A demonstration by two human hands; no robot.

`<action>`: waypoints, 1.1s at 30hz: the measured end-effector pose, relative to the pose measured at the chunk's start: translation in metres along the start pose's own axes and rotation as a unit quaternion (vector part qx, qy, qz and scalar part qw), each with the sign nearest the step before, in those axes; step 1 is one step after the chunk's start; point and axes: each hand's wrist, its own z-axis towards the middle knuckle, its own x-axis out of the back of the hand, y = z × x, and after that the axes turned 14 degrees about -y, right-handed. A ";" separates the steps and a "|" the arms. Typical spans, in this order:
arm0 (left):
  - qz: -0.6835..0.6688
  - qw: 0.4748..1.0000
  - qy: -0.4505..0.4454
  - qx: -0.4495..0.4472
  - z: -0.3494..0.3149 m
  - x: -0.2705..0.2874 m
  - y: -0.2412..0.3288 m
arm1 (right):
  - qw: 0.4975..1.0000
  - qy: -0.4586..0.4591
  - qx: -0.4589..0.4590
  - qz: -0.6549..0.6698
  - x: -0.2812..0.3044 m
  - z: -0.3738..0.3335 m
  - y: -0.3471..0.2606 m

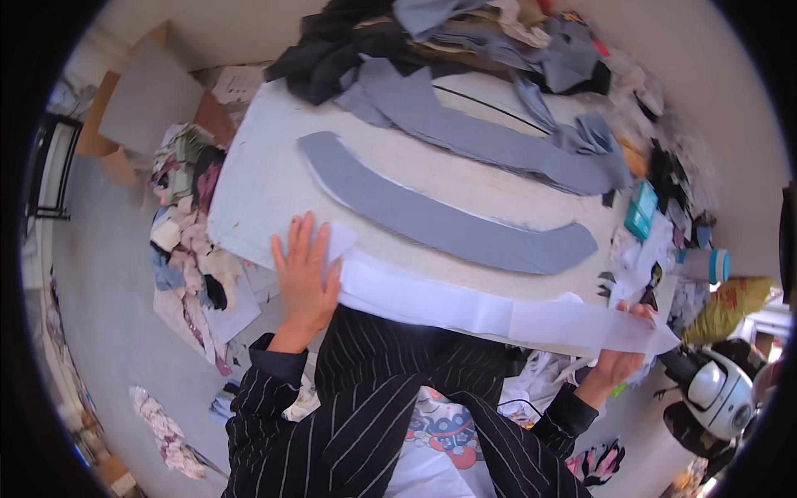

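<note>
1. The white strip [465, 311] lies along the near edge of the worktop [257, 174], just past the person's lap.
2. The left hand [303, 272] is flat and wide, with its fingers a bit apart, at the strip's left end.
3. The right hand [621, 363] holds the strip near its right end, and its fingertips peek over the top edge.
4. Past the strip lies a gray band [440, 212] (it bends a bit like a smile).
5. More gray cloth [498, 148] lies behind that, and a dark pile [311, 66] sits at the far side.
6. On the right are a teal box [641, 212] and a cup [706, 266].
7. A white machine [721, 390] stands lower down on the right.
8. To the left, scraps [187, 266] lie in a heap, with a brown carton [149, 104] farther back.
</note>
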 end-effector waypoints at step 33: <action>-0.860 0.467 -0.196 0.060 0.044 -0.015 0.142 | 0.761 -0.358 -0.130 -0.526 -0.157 0.037 0.093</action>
